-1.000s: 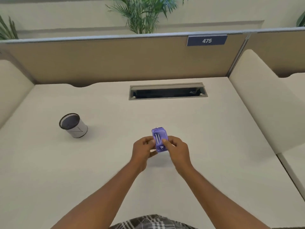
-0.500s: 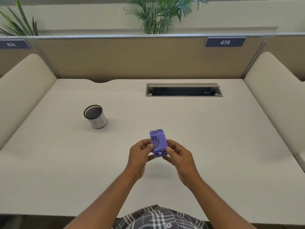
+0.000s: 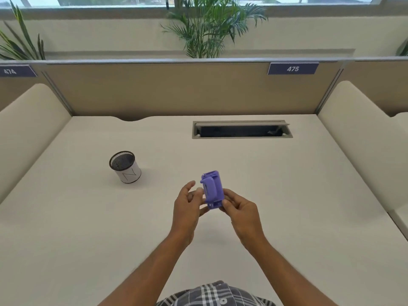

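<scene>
Cream worktop (image 3: 287, 195): matte and pale, filling most of the frame from the lower edge up to the partition, with a scalloped notch in its far edge left of centre
Tan partition (image 3: 176, 89): spans the upper middle of the frame under a grey top rail; a blue sign reading 475 (image 3: 293, 68) sits at upper right, another reading 474 (image 3: 13, 71) at the far left edge
Room behind: pale wall, a window strip along the top edge, a palm plant (image 3: 205, 29) at top centre, more fronds at upper left
Side panels (image 3: 33, 120): rounded, cream, walling the worktop at the left and right of the frame
Cable slot (image 3: 241, 129): grey frame, dark inside, right of centre near the partition
Mesh cup (image 3: 125, 166): black mesh with a white band, standing on its base left of centre
Purple device (image 3: 212, 188): small plastic block held in the air over the worktop at the centre of the frame, between both hands, long side pointing away from the person
Left hand (image 3: 187, 204): fingers (image 3: 199, 191) bent, tips against the device's left side and lower end; thumb raised and apart from it
Right hand (image 3: 239, 208): thumb and fingers pinched together on the device's lower right corner
Edges and room: worktop stretches wide on both sides of the hands; the nearest edge is the lower one, by the plaid shirt (image 3: 212, 294); cup, slot and side panels all lie well apart from the hands
</scene>
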Tool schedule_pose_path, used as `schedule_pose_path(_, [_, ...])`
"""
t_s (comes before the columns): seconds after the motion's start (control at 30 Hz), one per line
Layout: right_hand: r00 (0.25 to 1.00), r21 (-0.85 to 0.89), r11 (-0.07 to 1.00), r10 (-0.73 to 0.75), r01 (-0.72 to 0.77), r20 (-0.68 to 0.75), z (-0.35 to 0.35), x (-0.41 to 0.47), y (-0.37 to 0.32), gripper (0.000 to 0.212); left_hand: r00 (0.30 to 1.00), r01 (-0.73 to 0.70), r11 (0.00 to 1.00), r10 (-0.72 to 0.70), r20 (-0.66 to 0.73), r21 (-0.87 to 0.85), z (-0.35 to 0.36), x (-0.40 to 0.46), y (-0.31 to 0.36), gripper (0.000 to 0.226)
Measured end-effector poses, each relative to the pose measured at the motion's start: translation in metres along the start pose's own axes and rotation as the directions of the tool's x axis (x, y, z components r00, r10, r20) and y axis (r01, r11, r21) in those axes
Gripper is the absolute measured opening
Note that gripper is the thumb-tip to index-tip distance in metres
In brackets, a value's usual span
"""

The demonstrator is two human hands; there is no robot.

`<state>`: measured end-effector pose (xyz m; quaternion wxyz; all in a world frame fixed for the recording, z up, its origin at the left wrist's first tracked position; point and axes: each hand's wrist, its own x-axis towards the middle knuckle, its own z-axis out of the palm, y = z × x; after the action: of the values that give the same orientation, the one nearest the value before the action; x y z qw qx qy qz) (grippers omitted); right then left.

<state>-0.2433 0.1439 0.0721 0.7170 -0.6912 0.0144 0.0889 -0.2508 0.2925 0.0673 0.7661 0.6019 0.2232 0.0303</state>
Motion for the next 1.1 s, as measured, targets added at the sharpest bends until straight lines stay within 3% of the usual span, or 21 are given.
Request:
schedule_pose_path(0.1, [0.977, -0.262, 0.944, -0.21, 0.199, -0.015, 0.005, 0.0, -0.008, 0.042, 0.997, 0.023, 0.998, -0.018, 0.081, -0.058, 0.011, 0.0, 0.008, 0.045])
schedule_pose_path(0.23, [0.84, -0.525, 0.687, -0.53, 0.502, 0.11, 0.012, -0.002, -0.01, 0.025, 0.986, 0.107, 0.96, -0.07, 0.151, -0.259, 0.016, 0.004, 0.014, 0.051])
schedule_pose_path(0.33, [0.712, -0.631, 0.444, -0.653, 0.637, 0.259, 0.017, -0.003, -0.006, 0.024, 0.962, 0.272, 0.799, -0.216, 0.166, -0.537, 0.015, 0.006, 0.017, 0.061])
schedule_pose_path(0.4, [0.669, -0.65, 0.37, -0.683, 0.664, 0.294, 0.02, -0.005, -0.003, 0.024, 0.941, 0.334, 0.691, -0.281, 0.187, -0.642, 0.014, 0.008, 0.015, 0.064])
schedule_pose_path(0.5, [0.638, -0.648, 0.331, -0.701, 0.686, 0.317, 0.022, -0.006, -0.001, 0.021, 0.931, 0.355, 0.638, -0.307, 0.197, -0.683, 0.014, 0.008, 0.013, 0.065])
schedule_pose_path(0.87, [0.618, -0.623, 0.33, -0.718, 0.709, 0.321, 0.025, -0.004, -0.002, 0.016, 0.925, 0.379, 0.621, -0.276, 0.261, -0.686, 0.009, 0.008, 0.015, 0.067])
schedule_pose_path(1.1, [0.661, -0.602, 0.414, -0.701, 0.683, 0.269, 0.027, -0.006, -0.006, 0.016, 0.922, 0.388, 0.63, -0.28, 0.269, -0.673, 0.008, 0.006, 0.015, 0.071])
